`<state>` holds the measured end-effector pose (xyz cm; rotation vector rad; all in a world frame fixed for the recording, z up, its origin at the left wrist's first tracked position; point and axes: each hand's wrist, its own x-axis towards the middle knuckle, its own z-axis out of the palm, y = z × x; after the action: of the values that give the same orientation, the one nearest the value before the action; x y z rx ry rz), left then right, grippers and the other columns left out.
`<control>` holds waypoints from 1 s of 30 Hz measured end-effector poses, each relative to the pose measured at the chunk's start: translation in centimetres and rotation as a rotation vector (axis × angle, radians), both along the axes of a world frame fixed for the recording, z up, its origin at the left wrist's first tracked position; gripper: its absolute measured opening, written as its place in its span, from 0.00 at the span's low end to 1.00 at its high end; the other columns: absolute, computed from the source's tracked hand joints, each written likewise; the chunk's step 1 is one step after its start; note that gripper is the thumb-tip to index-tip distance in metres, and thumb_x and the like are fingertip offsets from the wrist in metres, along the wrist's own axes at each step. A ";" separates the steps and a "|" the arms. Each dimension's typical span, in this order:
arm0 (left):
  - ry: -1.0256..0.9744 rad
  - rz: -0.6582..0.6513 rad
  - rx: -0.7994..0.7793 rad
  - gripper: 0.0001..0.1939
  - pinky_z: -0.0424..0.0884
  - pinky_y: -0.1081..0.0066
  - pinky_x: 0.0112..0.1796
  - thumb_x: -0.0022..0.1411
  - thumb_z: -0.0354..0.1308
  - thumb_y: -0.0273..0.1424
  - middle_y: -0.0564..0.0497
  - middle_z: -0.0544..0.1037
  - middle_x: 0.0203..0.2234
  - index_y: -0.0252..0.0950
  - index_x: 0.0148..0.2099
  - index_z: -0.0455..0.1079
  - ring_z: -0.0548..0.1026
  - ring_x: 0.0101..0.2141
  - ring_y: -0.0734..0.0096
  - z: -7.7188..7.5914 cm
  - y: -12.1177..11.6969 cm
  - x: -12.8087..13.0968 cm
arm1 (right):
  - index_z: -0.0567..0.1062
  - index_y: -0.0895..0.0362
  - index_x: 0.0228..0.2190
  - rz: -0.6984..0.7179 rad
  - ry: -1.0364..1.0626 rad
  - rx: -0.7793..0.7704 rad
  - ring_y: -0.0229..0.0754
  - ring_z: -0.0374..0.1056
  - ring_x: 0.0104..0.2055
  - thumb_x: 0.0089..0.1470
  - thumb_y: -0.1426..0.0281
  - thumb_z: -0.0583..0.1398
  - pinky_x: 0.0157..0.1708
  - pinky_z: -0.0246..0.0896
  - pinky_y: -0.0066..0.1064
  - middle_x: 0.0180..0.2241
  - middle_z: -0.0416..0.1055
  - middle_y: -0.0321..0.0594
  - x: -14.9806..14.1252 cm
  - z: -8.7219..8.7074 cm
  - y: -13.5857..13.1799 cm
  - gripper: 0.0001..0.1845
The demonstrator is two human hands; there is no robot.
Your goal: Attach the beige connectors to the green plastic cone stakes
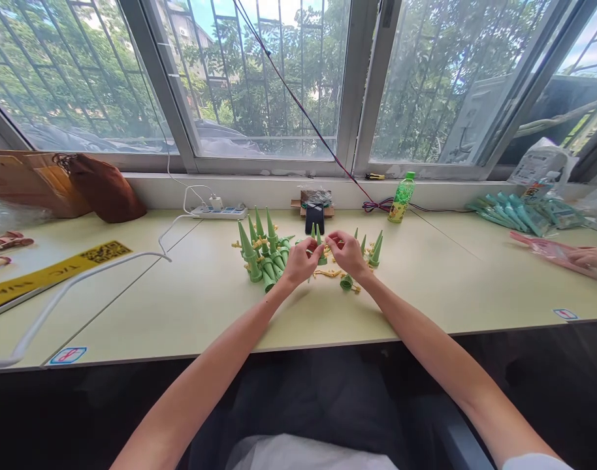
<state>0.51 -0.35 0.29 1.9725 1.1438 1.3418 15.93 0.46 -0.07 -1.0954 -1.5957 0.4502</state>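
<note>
My left hand [301, 261] is closed in a pinch at a green cone [322, 258] that stands between my two hands. My right hand [348, 254] meets it from the other side, thumb and finger pinched together; whatever is in them is too small to make out. To the left is a cluster of green cones [249, 251], some upright and some lying, with small yellow pieces on several. Other green cones [377, 250] stand beyond my right hand. Loose yellow pieces [328, 273] and a short green part [346, 282] lie just in front of my hands.
A phone [315, 219] leans on a small box behind the cones. A green bottle [402, 198], a power strip [220, 212] and a white cable [90, 277] are on the table. At the right, another person's hand [592, 258] touches a pink item [548, 248] near teal packets [516, 212].
</note>
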 end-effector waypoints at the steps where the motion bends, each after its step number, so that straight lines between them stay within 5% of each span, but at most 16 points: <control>1: 0.017 0.007 0.013 0.11 0.60 0.74 0.28 0.58 0.61 0.38 0.51 0.73 0.25 0.35 0.31 0.68 0.64 0.23 0.75 -0.1 0.0 -0.1 | 0.73 0.55 0.30 -0.003 -0.019 0.003 0.36 0.61 0.23 0.56 0.56 0.57 0.27 0.58 0.30 0.26 0.71 0.38 -0.1 0.0 -0.1 0.15; 18: 0.240 -0.015 0.055 0.03 0.63 0.71 0.34 0.58 0.58 0.27 0.49 0.77 0.27 0.35 0.34 0.73 0.69 0.26 0.70 -1.3 0.9 -0.6 | 0.72 0.56 0.30 0.027 -0.146 -0.030 0.37 0.62 0.24 0.56 0.62 0.56 0.30 0.58 0.31 0.27 0.72 0.39 0.1 -0.4 0.2 0.10; 25: 0.198 0.016 0.086 0.09 0.64 0.71 0.31 0.58 0.62 0.35 0.47 0.77 0.31 0.34 0.38 0.72 0.69 0.26 0.71 -0.9 0.7 -0.4 | 0.74 0.56 0.31 -0.012 -0.185 0.004 0.38 0.66 0.27 0.57 0.64 0.55 0.31 0.60 0.30 0.30 0.75 0.40 0.2 -0.5 0.4 0.11; 30: 0.130 0.147 0.172 0.12 0.65 0.72 0.29 0.65 0.54 0.39 0.49 0.76 0.30 0.35 0.39 0.70 0.69 0.24 0.74 -0.4 0.5 -0.3 | 0.76 0.56 0.36 -0.151 -0.359 -0.015 0.40 0.69 0.31 0.58 0.69 0.54 0.35 0.60 0.30 0.32 0.76 0.40 0.9 -0.6 0.5 0.10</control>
<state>0.25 0.19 -0.12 2.1612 1.2935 1.4459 16.80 0.98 -0.64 -1.3540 -1.8030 0.1698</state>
